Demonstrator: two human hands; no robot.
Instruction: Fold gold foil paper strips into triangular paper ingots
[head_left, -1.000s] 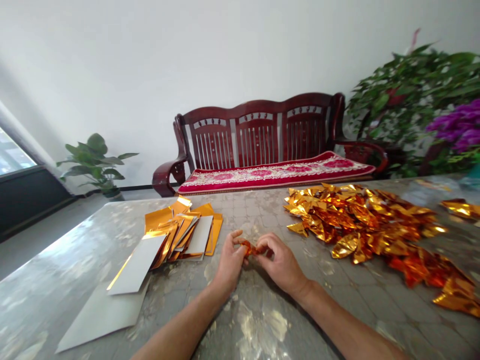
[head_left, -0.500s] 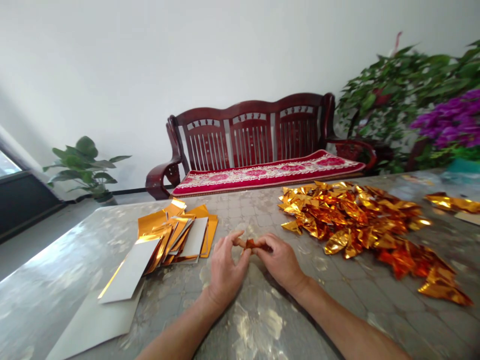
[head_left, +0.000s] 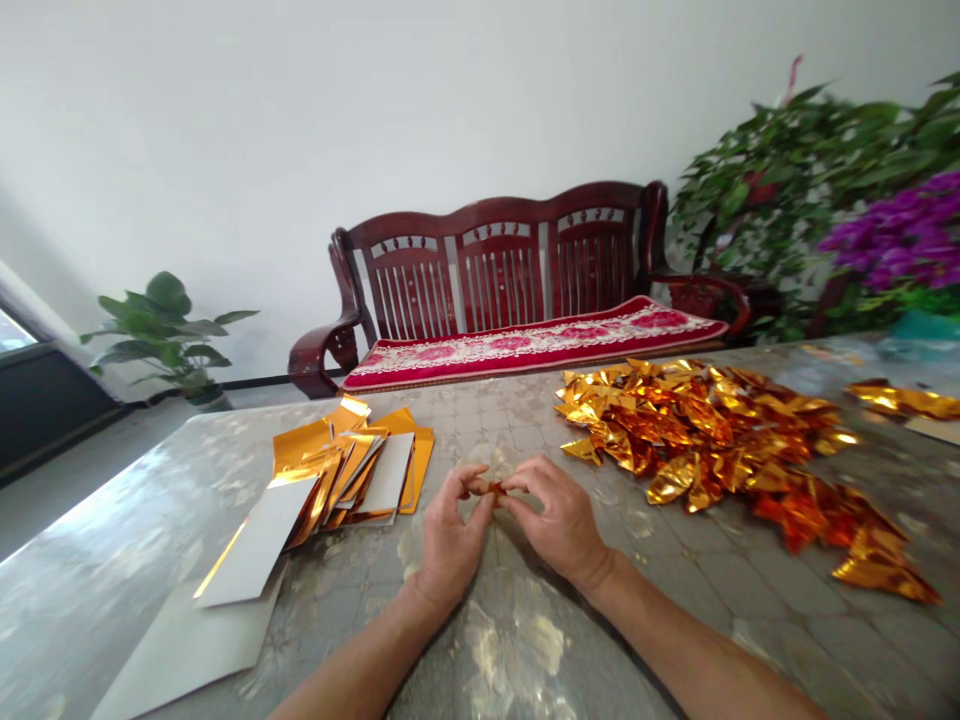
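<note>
Between my fingertips is a small piece of gold foil paper (head_left: 496,491), mostly hidden by them. My left hand (head_left: 454,530) pinches its left side with thumb and fingers. On the other side, my right hand (head_left: 559,520) pinches it too, the two hands almost meeting above the table. A loose stack of gold foil paper sheets (head_left: 337,475), some with the white back up, lies left of my left hand. To the right of my right hand spreads a heap of folded gold foil pieces (head_left: 697,430), pointed at their ends.
The table (head_left: 480,410) has a patterned grey cover. A pale sheet (head_left: 195,640) lies at front left. Behind the table stands a dark red wooden bench (head_left: 499,260) with a red cushion. Purple flowers (head_left: 896,235) and leafy plants are at right; a potted plant (head_left: 176,335) stands left.
My right-hand fingers have shifted slightly on the foil piece, the index finger now arched higher. Less of the foil shows between the hands. The stack and the heap look the same.
</note>
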